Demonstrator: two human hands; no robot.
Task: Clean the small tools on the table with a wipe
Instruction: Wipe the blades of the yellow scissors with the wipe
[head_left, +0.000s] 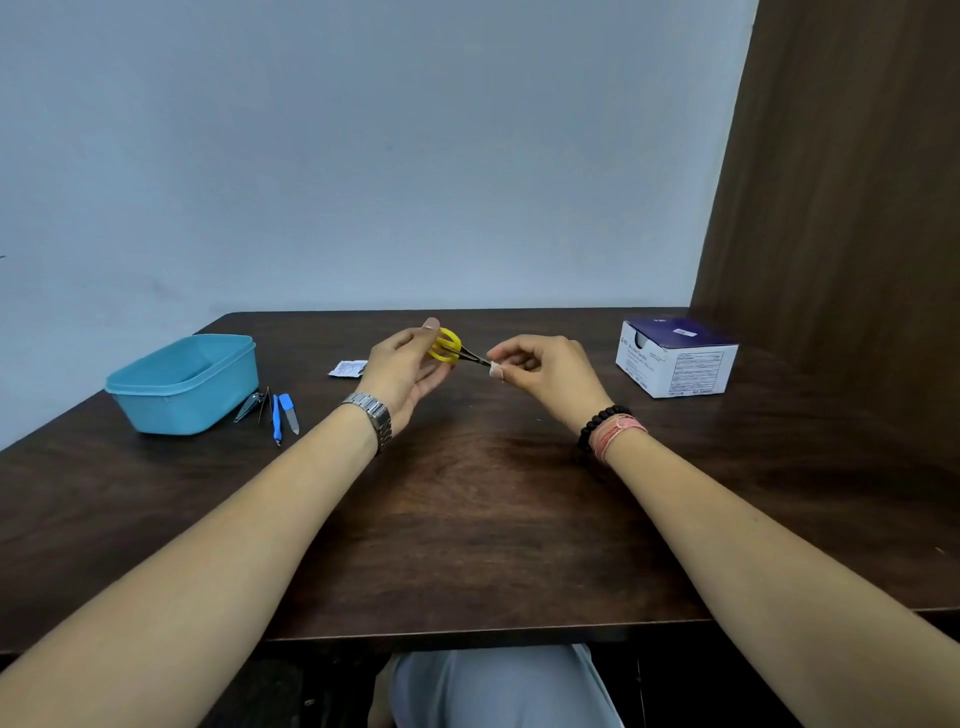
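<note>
My left hand (408, 370) grips small scissors (451, 347) by their yellow handles, held above the middle of the dark wooden table (467, 519). The dark blades point right into a small white wipe (495, 369) that my right hand (545, 375) pinches around their tips. Beside a blue tub, other small tools lie on the table: a nail clipper (249, 406), dark tweezers (265, 403), a thin blue-handled tool (276, 420) and a blue-capped nail file (289, 412).
A turquoise plastic tub (184, 383) stands at the left. A torn white wipe sachet (347, 368) lies behind my left hand. A white and navy box (675, 356) sits at the right, near a brown wooden panel (841, 208).
</note>
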